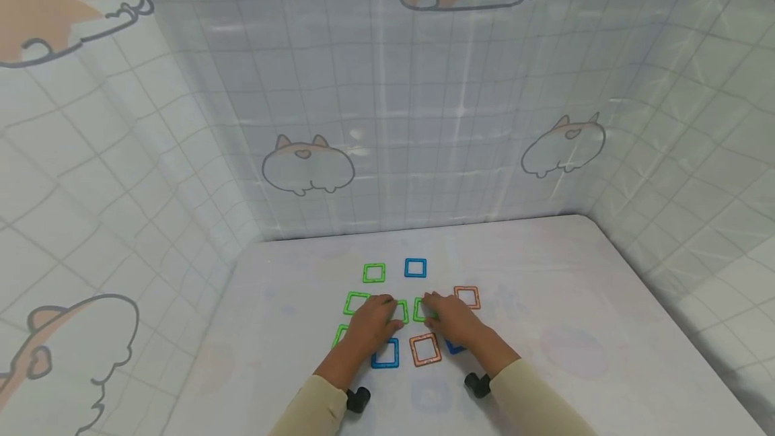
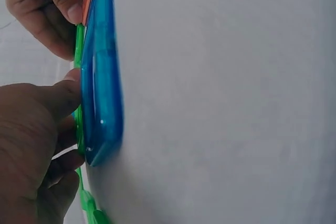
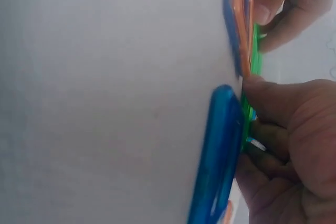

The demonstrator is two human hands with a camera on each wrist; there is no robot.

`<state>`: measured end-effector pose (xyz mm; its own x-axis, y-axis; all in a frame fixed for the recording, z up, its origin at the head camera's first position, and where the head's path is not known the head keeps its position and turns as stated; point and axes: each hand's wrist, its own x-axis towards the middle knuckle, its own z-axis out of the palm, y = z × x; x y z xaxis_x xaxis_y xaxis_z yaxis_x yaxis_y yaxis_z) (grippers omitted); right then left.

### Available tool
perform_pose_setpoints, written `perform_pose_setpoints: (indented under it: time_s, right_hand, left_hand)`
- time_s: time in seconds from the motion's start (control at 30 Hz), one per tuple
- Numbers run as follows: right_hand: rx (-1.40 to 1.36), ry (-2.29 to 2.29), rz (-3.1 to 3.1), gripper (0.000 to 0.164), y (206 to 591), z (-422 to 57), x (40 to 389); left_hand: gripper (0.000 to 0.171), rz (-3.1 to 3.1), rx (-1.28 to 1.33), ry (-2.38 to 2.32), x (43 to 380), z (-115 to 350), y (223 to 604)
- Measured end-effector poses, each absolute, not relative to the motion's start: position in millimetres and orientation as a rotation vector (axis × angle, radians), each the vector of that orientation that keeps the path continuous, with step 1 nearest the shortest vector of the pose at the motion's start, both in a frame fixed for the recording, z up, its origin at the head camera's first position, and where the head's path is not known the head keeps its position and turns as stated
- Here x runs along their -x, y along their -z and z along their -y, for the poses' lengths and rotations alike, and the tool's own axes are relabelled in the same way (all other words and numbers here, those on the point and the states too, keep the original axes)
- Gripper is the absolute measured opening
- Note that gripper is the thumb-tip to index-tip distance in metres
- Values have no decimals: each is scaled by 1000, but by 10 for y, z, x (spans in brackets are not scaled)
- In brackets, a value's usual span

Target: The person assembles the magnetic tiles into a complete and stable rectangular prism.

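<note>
Pinches one green frame (image 1: 405, 311) between thumb and fingers of the left hand (image 1: 373, 325), another green frame (image 1: 417, 309) likewise in the right hand (image 1: 455, 318), with a narrow gap between. Has a blue frame (image 1: 385, 365) and an orange frame (image 1: 414, 351) on the hands' near side, a second orange frame (image 1: 477, 297) just right of the right hand, a far green frame (image 1: 374, 280) and far blue frame (image 1: 415, 276) beyond both. Hides most of a dark blue frame (image 1: 455, 349) under the right wrist, and parts of two green frames (image 1: 348, 303) beside the left hand and forearm. Cannot make out the pinched frames' outer edges beneath the fingers
</note>
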<state>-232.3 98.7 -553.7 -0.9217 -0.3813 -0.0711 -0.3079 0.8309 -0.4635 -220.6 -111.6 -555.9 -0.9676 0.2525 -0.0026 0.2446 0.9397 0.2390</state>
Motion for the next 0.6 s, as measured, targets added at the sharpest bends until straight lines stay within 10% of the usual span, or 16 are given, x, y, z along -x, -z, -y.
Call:
perform_pose_setpoints:
  time_s: [0.6]
  right_hand:
    - [486, 966, -2765, 55, 5617, -1080, 2446]
  left_hand:
    - [57, -2904, -316, -855, 2309, 1190, 5643]
